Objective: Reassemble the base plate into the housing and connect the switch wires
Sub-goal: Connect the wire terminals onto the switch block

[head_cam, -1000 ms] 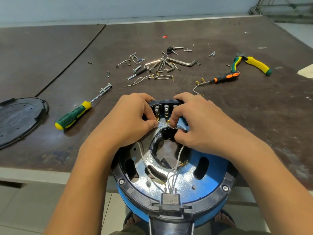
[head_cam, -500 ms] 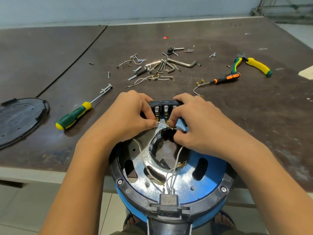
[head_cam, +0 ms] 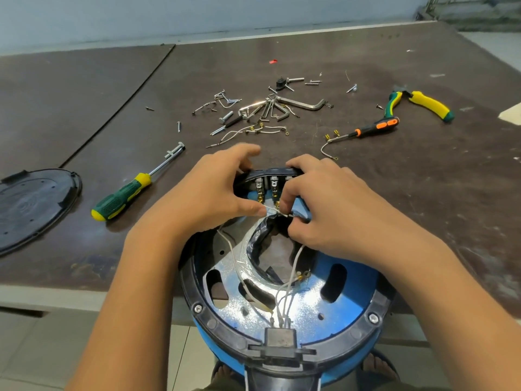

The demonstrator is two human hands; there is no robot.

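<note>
Housing (head_cam: 287,314), blue with a black rim, sits at the near table (head_cam: 423,193) edge, open side up, partly overhanging toward the person. Shiny plate (head_cam: 307,309) lies inside it, apparently seated; two rim screws visible, whether the plate itself is fastened I cannot tell.

Switch block (head_cam: 267,179) at the far rim, brass terminals showing. Left hand (head_cam: 208,198) pinches a thin white wire (head_cam: 272,211) at thumb and forefinger just below the terminals; other fingers lifted over the block. Right hand (head_cam: 332,210) pinches the same wire from the other side, fingers curled close. Wire end sits just beside the terminals; not clearly pushed on.

More white wires run from the near connector (head_cam: 280,335) up across the plate.

Judgement: plate step looks done or nearly so; wiring is in progress, at least this lead left to seat.

Still out on the table: black cover (head_cam: 31,204) far left, green screwdriver (head_cam: 127,193), loose screws and spare leads (head_cam: 253,114), orange screwdriver (head_cam: 375,127), pliers (head_cam: 420,104). Closing up probably remains.
</note>
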